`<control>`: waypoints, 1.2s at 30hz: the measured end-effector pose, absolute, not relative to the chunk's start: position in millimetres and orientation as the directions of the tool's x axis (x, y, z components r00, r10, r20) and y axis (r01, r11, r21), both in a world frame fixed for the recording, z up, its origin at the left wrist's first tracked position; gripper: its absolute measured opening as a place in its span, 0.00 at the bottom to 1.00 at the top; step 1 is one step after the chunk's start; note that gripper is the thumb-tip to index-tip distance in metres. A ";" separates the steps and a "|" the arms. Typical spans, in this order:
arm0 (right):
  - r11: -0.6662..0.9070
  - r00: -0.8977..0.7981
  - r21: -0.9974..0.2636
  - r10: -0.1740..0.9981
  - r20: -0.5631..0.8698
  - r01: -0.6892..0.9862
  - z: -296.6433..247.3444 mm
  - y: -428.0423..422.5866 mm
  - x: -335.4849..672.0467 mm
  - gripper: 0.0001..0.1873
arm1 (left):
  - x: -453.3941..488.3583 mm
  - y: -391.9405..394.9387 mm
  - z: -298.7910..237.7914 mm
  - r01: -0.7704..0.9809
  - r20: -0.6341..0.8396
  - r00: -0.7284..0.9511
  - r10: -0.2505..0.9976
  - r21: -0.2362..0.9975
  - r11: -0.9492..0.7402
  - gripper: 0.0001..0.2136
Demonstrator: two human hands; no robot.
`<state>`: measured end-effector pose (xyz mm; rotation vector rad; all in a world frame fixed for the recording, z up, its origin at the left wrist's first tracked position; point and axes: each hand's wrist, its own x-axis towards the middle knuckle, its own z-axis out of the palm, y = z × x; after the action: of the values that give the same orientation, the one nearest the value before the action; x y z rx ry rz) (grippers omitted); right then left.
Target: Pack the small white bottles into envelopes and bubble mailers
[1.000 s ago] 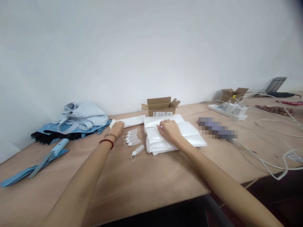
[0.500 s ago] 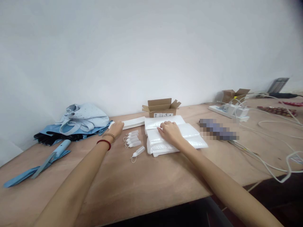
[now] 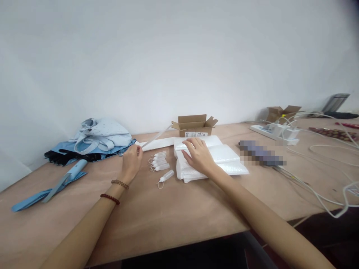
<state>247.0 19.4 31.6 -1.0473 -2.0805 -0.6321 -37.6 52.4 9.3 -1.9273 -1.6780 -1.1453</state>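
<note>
My left hand (image 3: 131, 161) pinches the near corner of a thin white sheet (image 3: 153, 139) and lifts it off a flat white stack (image 3: 159, 142) behind it. The sheet slants up toward the cardboard box (image 3: 194, 125). My right hand (image 3: 198, 154) lies flat, fingers spread, on a pile of white bubble mailers (image 3: 224, 160). Between my hands lie several small white dropper bottles (image 3: 160, 164), one of them (image 3: 165, 177) apart and nearer to me. Two bead bracelets (image 3: 114, 190) circle my left wrist.
A folded blue umbrella with its sleeve (image 3: 60, 181) and a pale blue bag (image 3: 101, 136) lie at the left. A power strip (image 3: 273, 130) with white cables (image 3: 316, 186), a second open box (image 3: 282, 113) and a blurred patch (image 3: 262, 153) sit at the right. The table's front edge (image 3: 196, 239) is close.
My left hand drew back toward me and lifted one thin white sheet by its corner. My right hand went from curled to flat on the mailers.
</note>
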 end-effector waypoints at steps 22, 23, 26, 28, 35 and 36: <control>0.572 -0.479 0.208 0.377 0.793 0.794 32.2 9.3 242.3 0.24 | -20.4 25.8 33.3 0.823 0.960 0.113 0.255 0.053 -0.566 0.04; 0.560 -0.487 0.226 0.376 0.788 0.797 32.5 8.7 241.5 0.24 | -14.3 22.5 33.5 0.809 0.964 0.119 0.236 0.043 -0.586 0.04; 0.513 -0.483 0.252 0.387 0.786 0.821 31.9 8.6 240.1 0.25 | 3.6 12.9 32.7 0.767 0.970 0.148 0.192 0.010 -0.642 0.05; 0.491 -0.473 0.247 0.413 0.778 0.836 30.1 10.4 240.8 0.27 | 13.3 7.8 30.1 0.742 0.967 0.160 0.200 0.016 -0.671 0.05; 0.540 -0.554 0.277 0.458 0.695 0.795 25.1 19.3 249.7 0.30 | 16.0 10.2 23.6 0.728 0.861 -0.042 0.508 0.374 -0.574 0.07; 0.539 -0.551 0.273 0.463 0.694 0.797 25.1 20.0 250.7 0.30 | 11.0 14.1 24.4 0.727 0.816 -0.127 0.564 0.463 -0.507 0.08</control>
<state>250.7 20.0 25.1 -1.0163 -2.2211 -0.7870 11.0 14.1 24.4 -1.9741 -1.4761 -1.7059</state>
